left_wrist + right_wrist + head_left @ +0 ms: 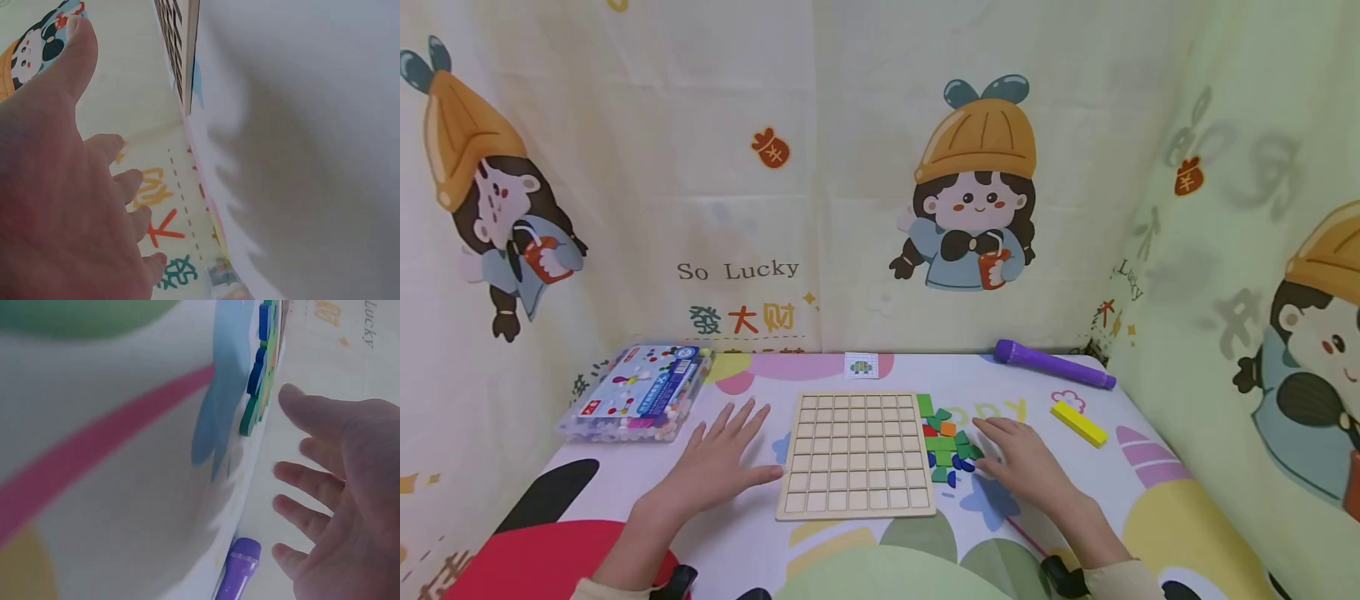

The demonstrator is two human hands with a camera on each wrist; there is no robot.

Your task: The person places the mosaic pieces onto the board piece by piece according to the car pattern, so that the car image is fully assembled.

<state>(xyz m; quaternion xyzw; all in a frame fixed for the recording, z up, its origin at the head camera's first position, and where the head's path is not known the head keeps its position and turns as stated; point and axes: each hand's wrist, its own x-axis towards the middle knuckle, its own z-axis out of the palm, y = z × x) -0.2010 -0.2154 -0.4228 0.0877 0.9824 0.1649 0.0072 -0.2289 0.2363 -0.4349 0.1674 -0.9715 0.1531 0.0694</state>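
A square wooden grid board (859,457) lies on the table between the two hands, its cells bare. Along its right edge is a loose cluster of small blocks, among them a green block (940,444), an orange square (948,429) and dark blue half-round pieces. The left hand (722,458) hovers left of the board, fingers spread and thumb near its edge, holding nothing. Just right of the blocks, the right hand (1026,458) has relaxed, parted fingers and nothing in its grasp. In the right wrist view, a dark green piece (249,419) lies near that thumb.
A small card with a green picture (861,366) lies behind the board. At the back left sits a clear plastic box (636,392) with a printed lid. A purple microphone-shaped stick (1054,364) and a yellow bar (1078,423) lie to the right. Printed curtains surround the table.
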